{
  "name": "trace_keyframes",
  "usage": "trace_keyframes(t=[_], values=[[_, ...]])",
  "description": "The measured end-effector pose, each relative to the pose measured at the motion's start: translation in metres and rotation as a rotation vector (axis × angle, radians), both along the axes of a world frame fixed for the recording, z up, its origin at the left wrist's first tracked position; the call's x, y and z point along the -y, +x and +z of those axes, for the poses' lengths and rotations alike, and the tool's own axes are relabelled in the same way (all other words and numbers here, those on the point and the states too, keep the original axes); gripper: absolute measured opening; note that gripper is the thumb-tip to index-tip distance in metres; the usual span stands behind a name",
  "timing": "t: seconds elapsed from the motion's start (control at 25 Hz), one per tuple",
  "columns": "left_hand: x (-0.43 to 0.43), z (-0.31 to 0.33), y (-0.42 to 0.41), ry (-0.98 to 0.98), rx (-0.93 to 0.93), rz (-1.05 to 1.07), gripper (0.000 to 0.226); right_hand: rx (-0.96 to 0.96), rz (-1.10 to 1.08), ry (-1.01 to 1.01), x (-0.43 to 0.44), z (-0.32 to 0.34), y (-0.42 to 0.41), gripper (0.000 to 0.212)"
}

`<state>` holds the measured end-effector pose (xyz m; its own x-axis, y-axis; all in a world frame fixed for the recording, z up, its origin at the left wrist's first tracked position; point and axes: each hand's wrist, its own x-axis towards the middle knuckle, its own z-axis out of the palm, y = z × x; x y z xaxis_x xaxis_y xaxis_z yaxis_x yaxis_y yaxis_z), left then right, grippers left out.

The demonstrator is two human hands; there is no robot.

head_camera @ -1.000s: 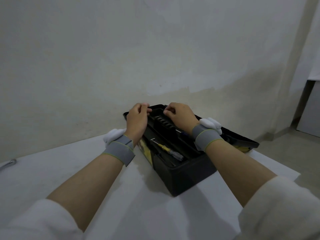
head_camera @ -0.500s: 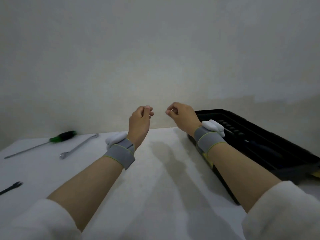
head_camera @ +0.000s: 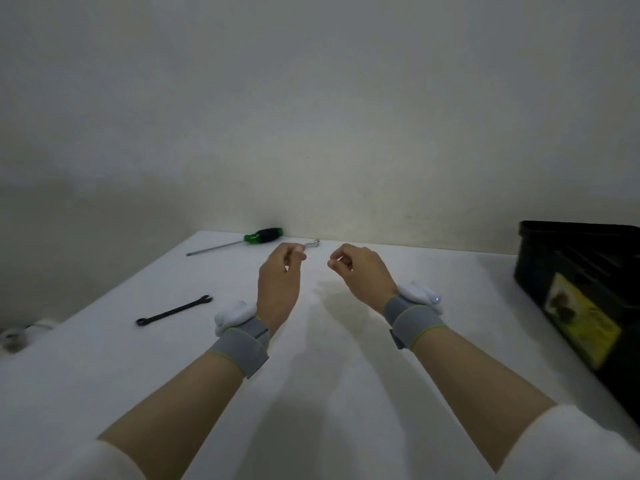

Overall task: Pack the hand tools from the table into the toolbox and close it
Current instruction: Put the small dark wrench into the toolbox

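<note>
My left hand [head_camera: 279, 285] and right hand [head_camera: 360, 276] hover loosely curled, empty, above the table [head_camera: 329, 375]. Beyond: green-handled screwdriver [head_camera: 235, 241], silver wrench [head_camera: 313, 242]. Left: black wrench [head_camera: 174, 310]. Toolbox [head_camera: 581, 292] open, far right.

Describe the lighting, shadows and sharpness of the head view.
Head view: dim, flat light with a grey-green cast; the table reads pale. Soft shadows fall under both forearms and below the left hand and right hand. Wide-angle stretch bends the toolbox at the right edge. The screwdriver and black wrench are soft; the far wrench is half hidden.
</note>
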<state>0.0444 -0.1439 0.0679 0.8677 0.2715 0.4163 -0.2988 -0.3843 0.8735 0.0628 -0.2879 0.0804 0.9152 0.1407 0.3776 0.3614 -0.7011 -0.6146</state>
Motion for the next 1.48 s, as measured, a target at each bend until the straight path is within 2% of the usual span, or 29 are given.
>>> trace_keyframes(t=[0.4,0.6,0.72,0.84,1.0,1.48], values=[[-0.126,-0.032,-0.018,0.043,-0.053,0.231,0.021,-0.025,0.229,-0.001,-0.123,-0.043,0.011,0.020],[-0.184,-0.047,-0.030,0.156,-0.105,0.324,0.018,0.006,0.317,-0.043,-0.170,-0.067,0.013,0.022],[-0.207,-0.057,-0.031,0.302,-0.199,0.353,0.018,0.063,0.313,-0.037,-0.189,-0.078,0.012,0.023],[-0.221,-0.064,-0.027,0.408,-0.282,0.363,0.020,0.106,0.302,-0.029,-0.202,-0.083,0.017,0.023],[-0.230,-0.071,-0.017,0.428,-0.332,0.330,0.023,0.097,0.326,-0.062,-0.217,-0.087,0.028,0.021],[-0.230,-0.070,-0.005,0.475,-0.356,0.310,0.012,0.076,0.330,-0.154,-0.231,-0.086,0.041,0.020]])
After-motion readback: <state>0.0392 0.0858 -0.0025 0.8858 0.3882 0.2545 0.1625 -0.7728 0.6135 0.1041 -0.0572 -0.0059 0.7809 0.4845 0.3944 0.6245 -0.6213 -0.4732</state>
